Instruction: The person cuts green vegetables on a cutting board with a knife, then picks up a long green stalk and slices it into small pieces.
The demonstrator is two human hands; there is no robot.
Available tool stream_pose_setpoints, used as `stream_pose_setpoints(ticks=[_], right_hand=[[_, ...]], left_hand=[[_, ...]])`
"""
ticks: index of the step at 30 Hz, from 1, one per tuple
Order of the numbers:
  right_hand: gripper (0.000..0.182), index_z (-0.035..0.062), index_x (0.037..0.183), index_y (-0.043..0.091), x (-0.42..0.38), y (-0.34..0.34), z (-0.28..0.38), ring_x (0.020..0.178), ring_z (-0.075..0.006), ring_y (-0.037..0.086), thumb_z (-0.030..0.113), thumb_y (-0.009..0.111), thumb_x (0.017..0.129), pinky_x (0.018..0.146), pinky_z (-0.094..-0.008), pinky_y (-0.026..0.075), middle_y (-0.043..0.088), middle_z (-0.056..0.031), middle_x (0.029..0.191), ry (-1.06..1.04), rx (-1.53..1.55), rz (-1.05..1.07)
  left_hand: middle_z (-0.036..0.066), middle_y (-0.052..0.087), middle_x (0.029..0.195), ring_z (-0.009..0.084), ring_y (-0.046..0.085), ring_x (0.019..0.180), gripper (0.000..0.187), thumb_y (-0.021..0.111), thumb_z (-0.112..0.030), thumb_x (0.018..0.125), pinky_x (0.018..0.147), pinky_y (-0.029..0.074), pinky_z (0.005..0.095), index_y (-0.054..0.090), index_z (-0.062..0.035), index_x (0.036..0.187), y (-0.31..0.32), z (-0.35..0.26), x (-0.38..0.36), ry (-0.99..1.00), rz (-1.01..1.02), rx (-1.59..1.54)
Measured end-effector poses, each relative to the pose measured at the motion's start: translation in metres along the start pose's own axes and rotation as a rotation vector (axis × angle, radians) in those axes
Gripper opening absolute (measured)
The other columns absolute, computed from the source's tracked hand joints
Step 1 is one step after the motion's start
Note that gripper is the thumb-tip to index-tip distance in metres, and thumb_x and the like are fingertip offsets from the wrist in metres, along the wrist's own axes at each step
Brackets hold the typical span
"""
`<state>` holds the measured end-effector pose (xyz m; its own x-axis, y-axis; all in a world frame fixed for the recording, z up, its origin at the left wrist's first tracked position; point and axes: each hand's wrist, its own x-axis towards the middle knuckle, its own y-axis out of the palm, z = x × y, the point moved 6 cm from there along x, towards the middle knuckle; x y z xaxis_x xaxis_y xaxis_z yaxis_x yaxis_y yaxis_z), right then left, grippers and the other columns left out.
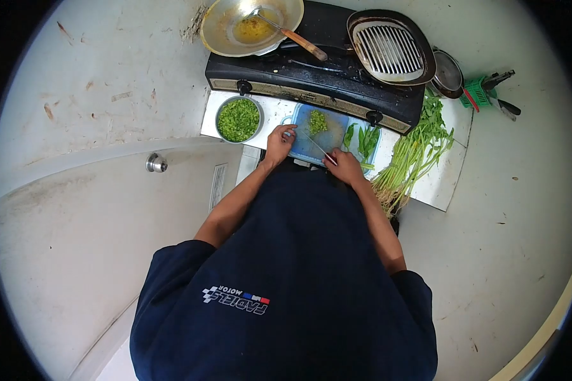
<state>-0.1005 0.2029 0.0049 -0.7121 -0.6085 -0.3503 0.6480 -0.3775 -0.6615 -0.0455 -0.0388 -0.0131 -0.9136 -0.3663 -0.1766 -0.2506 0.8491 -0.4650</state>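
Observation:
My right hand point(344, 166) is wrapped around the handle of a knife point(320, 147), whose blade points up and left over a blue cutting board point(306, 152). At the board's left edge is my left hand point(279, 145), its fingers curled together close to the blade's tip; whatever they may hold is too small to make out. A small pile of chopped greens point(318, 122) lies on the upper part of the board. Whole green leaves point(367, 141) rest at the board's right side. Left of the board, a round bowl point(261, 120) holds finely chopped greens point(238, 119).
A black gas stove point(324, 76) stands behind the board, carrying a wok point(219, 32) with a wooden-handled ladle point(302, 44) and a grill pan point(356, 44). Rooted leafy greens point(419, 146) lie to the right. Beyond them are a pan point(448, 73) and a green basket point(475, 93) with utensils.

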Motion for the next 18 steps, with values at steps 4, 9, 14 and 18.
stream_pose_setpoints(ticks=[4,9,14,18], right_hand=[[0.038,0.0022,0.097,0.066,0.014,0.009,0.009,0.085,-0.0455,0.071,0.040,0.069,0.093,0.078,-0.0553,0.056,0.072,-0.0256,0.085,0.013,-0.046,0.004],[0.036,0.0020,0.096,0.066,0.016,0.005,0.004,0.082,-0.0455,0.071,0.038,0.068,0.093,0.075,-0.0540,0.056,0.072,-0.0255,0.085,0.104,-0.055,-0.130],[0.035,0.0027,0.096,0.065,0.008,-0.001,0.004,0.081,-0.0460,0.071,0.038,0.065,0.094,0.074,-0.0564,0.057,0.072,-0.0264,0.084,0.125,-0.030,-0.173],[0.037,0.0023,0.096,0.065,0.011,0.006,0.015,0.082,-0.0459,0.071,0.039,0.066,0.094,0.074,-0.0567,0.057,0.072,-0.0258,0.083,0.102,-0.018,-0.128]], left_hand=[[0.003,0.072,0.099,0.0123,0.063,0.080,0.038,0.065,0.001,0.090,0.073,0.052,0.0276,0.072,-0.0090,0.125,-0.003,0.012,-0.003,-0.068,-0.042,-0.059],[0.003,0.072,0.097,0.0124,0.064,0.083,0.037,0.065,-0.001,0.091,0.075,0.052,0.0274,0.071,-0.0088,0.126,-0.013,0.013,-0.001,-0.113,-0.010,-0.092],[0.003,0.073,0.097,0.0139,0.066,0.086,0.036,0.065,-0.002,0.092,0.077,0.053,0.0294,0.071,-0.0090,0.127,-0.021,0.015,0.009,-0.117,0.034,-0.083],[0.004,0.072,0.096,0.0136,0.067,0.088,0.035,0.065,-0.004,0.094,0.078,0.052,0.0296,0.070,-0.0095,0.128,-0.026,0.017,0.019,-0.094,0.109,-0.063]])
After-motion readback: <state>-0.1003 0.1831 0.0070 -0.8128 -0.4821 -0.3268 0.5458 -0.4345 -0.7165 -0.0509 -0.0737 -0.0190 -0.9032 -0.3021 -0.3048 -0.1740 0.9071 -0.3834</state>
